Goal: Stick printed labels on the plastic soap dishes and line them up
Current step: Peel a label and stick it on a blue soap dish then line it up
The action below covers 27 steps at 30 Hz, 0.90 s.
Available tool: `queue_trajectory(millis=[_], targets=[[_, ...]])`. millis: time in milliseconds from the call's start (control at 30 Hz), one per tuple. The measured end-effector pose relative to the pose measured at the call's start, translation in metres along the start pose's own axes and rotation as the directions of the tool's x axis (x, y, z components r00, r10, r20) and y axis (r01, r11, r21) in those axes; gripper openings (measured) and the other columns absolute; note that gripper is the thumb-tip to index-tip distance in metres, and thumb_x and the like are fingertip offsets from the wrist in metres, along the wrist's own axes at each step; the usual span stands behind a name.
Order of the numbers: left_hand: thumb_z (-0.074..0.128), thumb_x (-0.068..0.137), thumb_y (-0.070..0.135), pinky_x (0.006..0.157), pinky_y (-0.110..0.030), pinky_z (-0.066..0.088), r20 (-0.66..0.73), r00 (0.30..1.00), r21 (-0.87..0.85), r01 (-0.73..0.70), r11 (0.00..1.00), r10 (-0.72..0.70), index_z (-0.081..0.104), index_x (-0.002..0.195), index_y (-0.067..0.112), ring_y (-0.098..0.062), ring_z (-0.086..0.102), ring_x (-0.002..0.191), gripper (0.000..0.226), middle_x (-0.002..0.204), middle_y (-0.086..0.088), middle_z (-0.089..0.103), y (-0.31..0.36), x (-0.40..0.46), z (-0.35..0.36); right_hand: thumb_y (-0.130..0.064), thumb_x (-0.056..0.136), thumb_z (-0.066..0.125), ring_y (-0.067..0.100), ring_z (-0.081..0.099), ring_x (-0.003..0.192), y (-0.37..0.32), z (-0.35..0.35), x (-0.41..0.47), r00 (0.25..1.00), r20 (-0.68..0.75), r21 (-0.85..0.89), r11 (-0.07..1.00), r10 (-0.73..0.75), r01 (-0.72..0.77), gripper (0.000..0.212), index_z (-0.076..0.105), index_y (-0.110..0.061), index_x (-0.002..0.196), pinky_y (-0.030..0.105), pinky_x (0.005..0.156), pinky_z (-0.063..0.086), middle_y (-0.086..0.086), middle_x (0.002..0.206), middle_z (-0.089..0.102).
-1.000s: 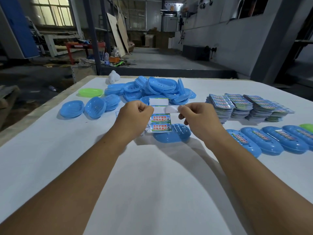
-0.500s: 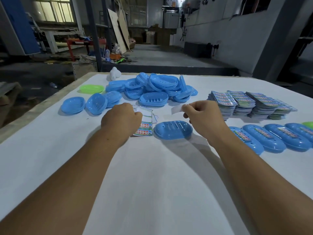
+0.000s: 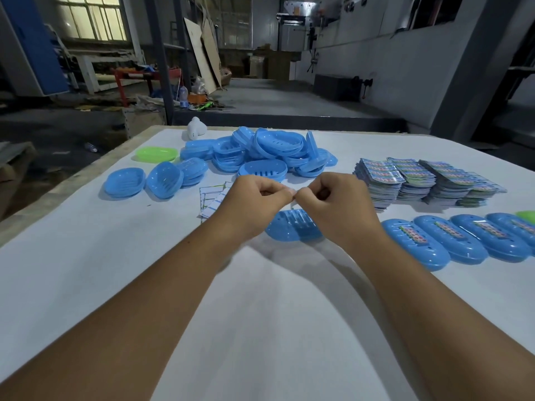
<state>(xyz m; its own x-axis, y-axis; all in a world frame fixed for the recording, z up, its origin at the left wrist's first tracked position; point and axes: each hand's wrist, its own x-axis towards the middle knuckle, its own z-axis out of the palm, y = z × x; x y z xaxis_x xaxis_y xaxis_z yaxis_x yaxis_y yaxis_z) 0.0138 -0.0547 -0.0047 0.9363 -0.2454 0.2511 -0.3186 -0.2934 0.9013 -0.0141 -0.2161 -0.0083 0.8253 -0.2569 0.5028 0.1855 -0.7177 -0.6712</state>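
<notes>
While both hands' fingers (image 3: 285, 193) pinch something small, unclear what, the light, stiff blue oval plastic soap dish (image 3: 292, 229) at six o'clock suits a rim grip.

No text can be read anywhere. The stacks of printed labels (image 3: 411, 178) at the right of the bench (image 3: 86, 256) show rows of small coloured blocks — blue, green and red — too fine to make out. The labels stuck on the row of blue soap dishes (image 3: 463, 238) show the same blurred pattern. The loose labels (image 3: 211, 198) lying by the left hand (image 3: 254, 204) show mostly white with blue edges — no letters or numbers legible.
</notes>
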Motion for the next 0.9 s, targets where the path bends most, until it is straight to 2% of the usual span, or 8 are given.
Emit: queue_trajectory(millis=[133,300,433,500,567,633,800,900], targets=[[0.070,0.092,0.029,0.051,-0.007,0.043,0.011,1.000,-0.079,0.029,0.996,-0.028,0.077,0.078,0.027,0.008,0.059,0.057,0.016,0.068,0.017,0.072,-0.001,-0.001,0.004,-0.036,0.074,0.065,0.005,0.047,0.051,0.000,0.000,-0.001,1.000,0.009,0.041,0.999,-0.015,0.014,0.025,0.060,-0.017,0.060,0.024,0.051,0.039,-0.011,0.059,0.062],[0.071,0.092,0.028,0.075,-0.017,0.049,0.034,0.998,-0.072,0.051,0.996,-0.048,0.078,0.086,0.027,0.005,0.070,0.083,0.009,0.084,0.017,0.077,-0.003,-0.001,0.004,-0.031,0.081,0.064,0.007,0.047,0.051,0.003,0.001,0.000,0.999,0.034,0.025,0.999,-0.033,0.032,0.028,0.056,-0.021,0.056,0.024,0.052,0.036,-0.016,0.050,0.056],[0.072,0.090,0.034,0.052,-0.004,0.040,-0.011,0.998,-0.070,0.064,0.995,-0.065,0.076,0.078,0.033,0.015,0.062,0.065,0.013,0.072,0.025,0.072,-0.002,-0.002,0.002,-0.034,0.095,0.065,0.007,0.043,0.051,0.006,0.001,0.000,0.988,0.095,0.051,0.992,-0.123,0.119,0.034,0.065,-0.017,0.066,0.027,0.053,0.036,-0.009,0.052,0.054],[0.072,0.090,0.036,0.052,-0.005,0.041,-0.039,0.997,-0.082,0.065,0.995,-0.069,0.076,0.078,0.032,0.014,0.061,0.062,0.013,0.069,0.026,0.071,-0.002,-0.001,0.002,-0.035,0.098,0.062,0.005,0.047,0.052,0.006,0.001,0.000,0.984,0.111,0.064,0.990,-0.136,0.129,0.031,0.072,-0.017,0.074,0.026,0.054,0.037,-0.009,0.056,0.060],[0.075,0.088,0.037,0.066,-0.013,0.046,-0.064,0.995,-0.125,0.062,0.990,-0.071,0.079,0.083,0.028,0.011,0.066,0.071,0.011,0.076,0.022,0.074,-0.001,0.000,0.002,-0.036,0.097,0.062,0.001,0.056,0.057,0.005,0.002,0.001,0.991,0.091,0.062,0.994,-0.097,0.092,0.026,0.076,-0.023,0.079,0.022,0.056,0.040,-0.017,0.063,0.066],[0.077,0.086,0.036,0.073,-0.020,0.048,-0.080,0.994,-0.163,0.067,0.984,-0.081,0.080,0.087,0.024,0.007,0.068,0.076,0.013,0.081,0.016,0.076,0.000,0.000,0.002,-0.036,0.093,0.067,0.003,0.061,0.062,0.006,0.002,0.004,0.998,0.066,0.048,0.999,-0.019,0.016,0.020,0.079,-0.025,0.082,0.024,0.060,0.045,-0.015,0.069,0.071],[0.076,0.086,0.031,0.060,-0.016,0.040,-0.064,0.994,-0.200,0.078,0.977,-0.093,0.080,0.090,0.019,0.006,0.056,0.050,0.013,0.053,0.021,0.062,-0.001,0.002,0.003,-0.034,0.084,0.074,0.009,0.047,0.049,0.009,-0.001,0.008,0.987,0.092,0.175,0.974,0.130,-0.144,0.016,0.080,-0.026,0.071,0.026,0.054,0.040,0.000,0.061,0.070],[0.076,0.087,0.029,0.059,-0.019,0.040,-0.055,0.990,-0.241,0.109,0.964,-0.126,0.080,0.088,0.018,0.005,0.052,0.047,0.012,0.051,0.019,0.059,-0.001,0.004,0.002,-0.034,0.084,0.073,0.007,0.041,0.044,0.008,-0.003,0.009,0.979,0.095,0.195,0.961,0.179,-0.195,0.020,0.078,-0.023,0.067,0.023,0.049,0.036,-0.002,0.054,0.064]])
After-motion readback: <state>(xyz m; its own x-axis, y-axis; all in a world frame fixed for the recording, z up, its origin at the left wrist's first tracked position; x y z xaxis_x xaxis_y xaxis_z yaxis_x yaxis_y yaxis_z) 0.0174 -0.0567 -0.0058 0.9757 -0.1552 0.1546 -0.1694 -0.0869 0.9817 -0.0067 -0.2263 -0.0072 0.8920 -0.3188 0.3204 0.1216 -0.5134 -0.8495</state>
